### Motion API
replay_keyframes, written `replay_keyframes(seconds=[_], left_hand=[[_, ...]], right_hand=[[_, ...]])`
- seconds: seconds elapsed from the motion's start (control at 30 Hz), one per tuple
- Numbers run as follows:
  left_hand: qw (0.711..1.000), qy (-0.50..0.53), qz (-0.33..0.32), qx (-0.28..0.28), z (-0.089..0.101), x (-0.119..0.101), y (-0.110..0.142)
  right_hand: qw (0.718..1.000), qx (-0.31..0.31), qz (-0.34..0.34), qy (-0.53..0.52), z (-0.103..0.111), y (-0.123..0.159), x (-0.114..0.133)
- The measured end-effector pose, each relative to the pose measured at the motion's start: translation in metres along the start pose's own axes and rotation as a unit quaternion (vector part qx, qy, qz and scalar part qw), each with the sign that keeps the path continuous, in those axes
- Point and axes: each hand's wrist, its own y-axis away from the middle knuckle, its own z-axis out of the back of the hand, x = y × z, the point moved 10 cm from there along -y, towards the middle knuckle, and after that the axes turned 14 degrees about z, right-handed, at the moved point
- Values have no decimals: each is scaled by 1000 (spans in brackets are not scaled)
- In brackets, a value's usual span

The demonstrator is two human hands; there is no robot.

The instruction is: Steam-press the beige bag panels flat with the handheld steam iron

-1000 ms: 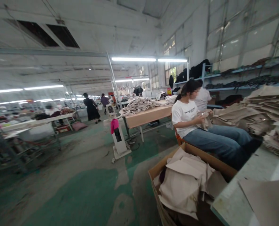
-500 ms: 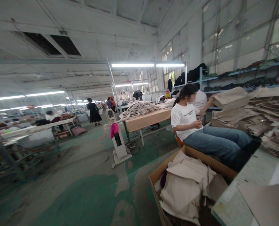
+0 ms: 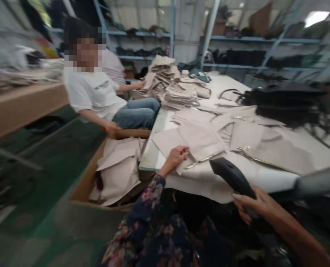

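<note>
My left hand (image 3: 176, 157), in a dark flowered sleeve, rests at the near edge of the white table (image 3: 267, 178) with its fingers curled onto the corner of a beige cloth piece (image 3: 201, 142). A thin metal strip runs along that piece's near edge. My right hand (image 3: 258, 207) is wrapped round the handle of a black hand-held tool (image 3: 231, 176) just below the table's front edge. What kind of tool it is I cannot make out. The picture is smeared by motion.
A seated person in a white shirt (image 3: 94, 94) reaches toward a cardboard box (image 3: 98, 176) of beige pieces left of the table. Stacks of beige pieces (image 3: 172, 87) and a black pile (image 3: 284, 102) lie further back. Blue shelves (image 3: 237, 39) line the wall.
The view has swung from the hall and the seated person round and down to the table. Both my hands have come into view, the left on cloth, the right on the tool.
</note>
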Motion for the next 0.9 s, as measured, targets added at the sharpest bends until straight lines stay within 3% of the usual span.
replay_keyframes(seconds=[0.07,0.13,0.27,0.43,0.53,0.63,0.77,0.9], left_hand=[[996,-4,-26,79,-26,6,-5],[995,-11,-36,94,-24,12,-8],[994,-19,-44,99,-15,17,-11],[993,-8,-55,101,-19,21,-13],[993,-21,-59,98,-19,21,-14],[993,-33,-55,99,-19,23,-14],[994,-25,-54,92,-19,26,-17],[993,-12,-57,98,-23,30,-19]], right_hand=[[999,-44,-11,-11,3,26,-6],[999,-49,-9,-15,-6,31,-3],[999,-35,-13,16,-29,18,12],[997,-39,-22,56,-45,-18,19],[993,-65,-15,102,-35,-47,17],[982,-127,-16,135,-7,-63,17],[977,-173,-2,124,21,-49,32],[988,-119,1,99,2,-20,42]])
